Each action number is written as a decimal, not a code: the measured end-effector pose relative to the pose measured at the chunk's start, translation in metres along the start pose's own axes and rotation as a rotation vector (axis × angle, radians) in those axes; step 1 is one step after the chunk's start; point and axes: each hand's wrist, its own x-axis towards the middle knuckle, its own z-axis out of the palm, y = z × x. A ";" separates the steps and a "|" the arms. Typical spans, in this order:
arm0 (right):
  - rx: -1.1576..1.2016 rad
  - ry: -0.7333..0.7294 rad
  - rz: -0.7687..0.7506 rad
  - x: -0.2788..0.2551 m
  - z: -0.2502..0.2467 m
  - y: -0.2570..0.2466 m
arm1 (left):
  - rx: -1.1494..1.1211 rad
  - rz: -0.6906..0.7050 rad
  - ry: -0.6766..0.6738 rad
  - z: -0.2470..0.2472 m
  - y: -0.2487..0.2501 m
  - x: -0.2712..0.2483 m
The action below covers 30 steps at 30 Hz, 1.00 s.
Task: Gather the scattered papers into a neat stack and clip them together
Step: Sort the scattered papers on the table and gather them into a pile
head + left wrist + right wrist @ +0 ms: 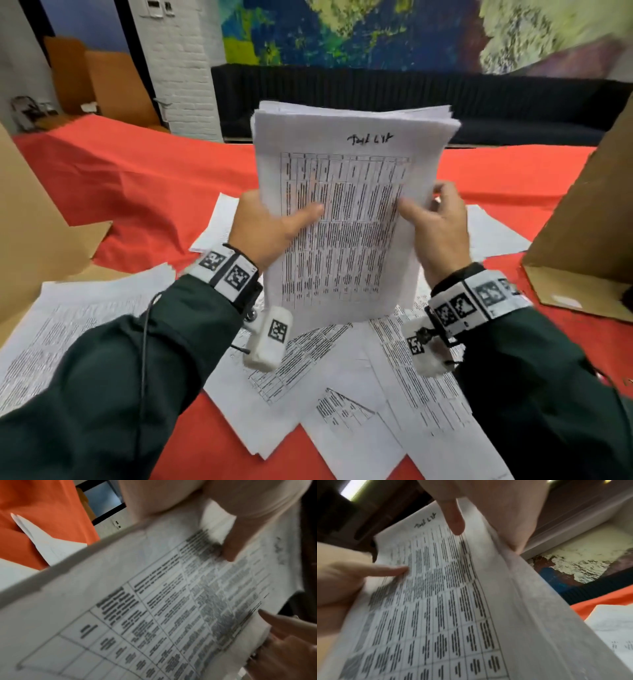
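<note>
Head view: the stack (346,205) is held upright, long axis vertical, gripped at its side edges by both hands (270,226), with loose sheets (342,394) lying below.

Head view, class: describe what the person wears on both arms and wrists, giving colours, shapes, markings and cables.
Both arms have dark green sleeves. Each wrist carries a white band printed with black square code patterns. A padded white block bearing the same kind of code hangs under each wrist. A thin black cable runs along the left sleeve.
</note>
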 end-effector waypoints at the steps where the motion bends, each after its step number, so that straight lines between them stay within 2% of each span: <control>1: 0.007 0.000 -0.023 -0.004 0.002 0.000 | 0.018 -0.009 0.027 0.002 0.001 -0.002; 6: 0.213 0.019 -0.240 0.009 0.015 -0.040 | -0.263 0.142 0.178 0.005 0.045 0.007; 8: 0.240 -0.001 -0.175 0.014 0.013 -0.034 | -0.255 0.130 0.167 0.001 0.042 0.009; 11: 0.109 -0.050 0.001 0.006 0.009 0.000 | -0.089 -0.039 0.088 -0.002 0.004 -0.001; 13: 0.063 -0.066 0.047 0.001 0.010 0.013 | 0.016 -0.088 0.054 -0.001 -0.012 -0.007; 19: 0.254 -0.102 -0.094 0.002 0.002 -0.006 | -0.163 0.113 0.227 -0.009 0.004 -0.006; 21: 0.188 -0.102 -0.032 -0.006 0.001 0.006 | -0.178 0.057 0.147 -0.011 -0.008 -0.015; 23: 0.070 -0.124 0.061 -0.018 0.002 0.023 | -0.068 -0.055 -0.036 -0.009 -0.025 -0.028; 24: 0.025 -0.138 0.080 -0.023 0.003 0.028 | -0.010 -0.071 -0.085 -0.008 -0.030 -0.032; 25: -0.007 -0.143 0.066 -0.025 0.004 0.029 | 0.019 -0.056 -0.076 -0.008 -0.031 -0.032; 27: -0.009 -0.115 -0.018 -0.022 0.005 0.018 | -0.005 0.003 0.044 -0.010 -0.022 -0.026; 30: 0.121 -0.096 -0.191 -0.010 0.006 -0.005 | -0.074 0.177 0.157 -0.009 0.002 -0.017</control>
